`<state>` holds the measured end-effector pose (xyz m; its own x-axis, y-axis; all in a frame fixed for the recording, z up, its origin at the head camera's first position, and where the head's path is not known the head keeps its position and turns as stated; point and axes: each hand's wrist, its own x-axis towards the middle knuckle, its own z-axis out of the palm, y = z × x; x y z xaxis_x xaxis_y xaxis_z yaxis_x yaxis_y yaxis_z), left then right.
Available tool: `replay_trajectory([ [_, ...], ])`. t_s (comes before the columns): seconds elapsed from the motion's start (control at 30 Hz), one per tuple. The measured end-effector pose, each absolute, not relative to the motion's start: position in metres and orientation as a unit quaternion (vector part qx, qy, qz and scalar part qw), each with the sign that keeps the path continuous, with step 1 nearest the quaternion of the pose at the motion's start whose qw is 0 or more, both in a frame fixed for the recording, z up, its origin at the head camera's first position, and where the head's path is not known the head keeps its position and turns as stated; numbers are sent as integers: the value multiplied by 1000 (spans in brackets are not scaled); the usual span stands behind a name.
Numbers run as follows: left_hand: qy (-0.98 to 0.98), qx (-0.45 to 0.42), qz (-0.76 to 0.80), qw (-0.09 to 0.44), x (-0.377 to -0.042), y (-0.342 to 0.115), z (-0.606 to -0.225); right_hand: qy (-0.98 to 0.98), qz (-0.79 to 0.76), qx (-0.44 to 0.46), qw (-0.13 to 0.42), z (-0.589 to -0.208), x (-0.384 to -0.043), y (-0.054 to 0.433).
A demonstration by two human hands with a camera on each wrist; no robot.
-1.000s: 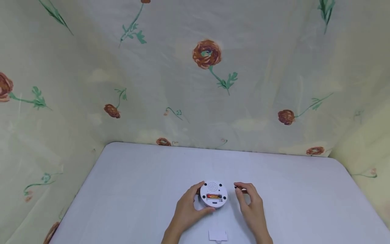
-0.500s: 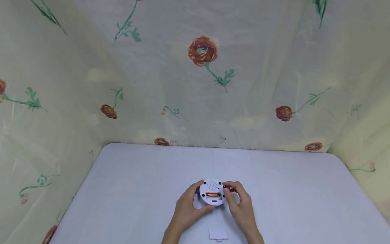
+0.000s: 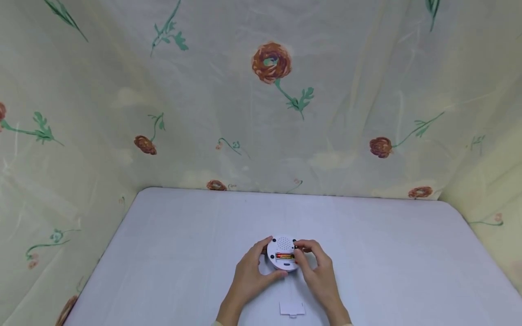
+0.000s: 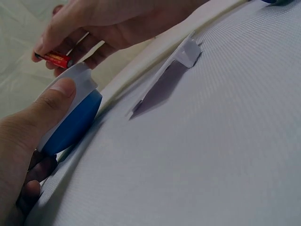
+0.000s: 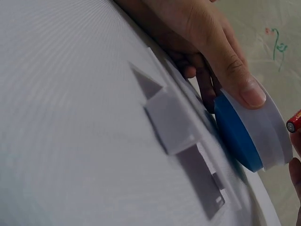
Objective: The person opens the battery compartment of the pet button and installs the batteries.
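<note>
A round white device [image 3: 281, 265] with a blue lower part [image 4: 75, 125] is tilted with its underside up, showing speaker holes, dark feet and an uncovered battery compartment. A red and gold battery [image 3: 284, 256] lies in the compartment. My left hand [image 3: 249, 274] grips the device from the left, thumb on its near rim. My right hand [image 3: 320, 274] pinches another red battery [image 4: 57, 59] between thumb and fingers, close over the compartment's right side. At the right wrist view's edge, the flat end of that battery [image 5: 292, 125] shows just beside the device.
A white battery cover [image 3: 292, 308] with a small tab lies on the white table [image 3: 183, 253], nearer to me than the device. Floral cloth [image 3: 326, 136] hangs behind the table and along both sides.
My right hand has moved left with its battery, from beside the device to over its right edge. My left hand keeps its grip on the device.
</note>
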<state>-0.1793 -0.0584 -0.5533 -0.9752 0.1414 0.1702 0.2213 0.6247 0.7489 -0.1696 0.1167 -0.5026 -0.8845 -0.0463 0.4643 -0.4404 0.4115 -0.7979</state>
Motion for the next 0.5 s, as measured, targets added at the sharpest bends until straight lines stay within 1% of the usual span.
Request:
replay_trajectory([
  [0.3, -896, -109, -427, 52, -182, -58, -553, -819, 506, 169, 210, -505, -172, 116],
  [0.5, -897, -105, -427, 50, -180, -59, -556, -814, 509, 187, 208, -531, -181, 121],
])
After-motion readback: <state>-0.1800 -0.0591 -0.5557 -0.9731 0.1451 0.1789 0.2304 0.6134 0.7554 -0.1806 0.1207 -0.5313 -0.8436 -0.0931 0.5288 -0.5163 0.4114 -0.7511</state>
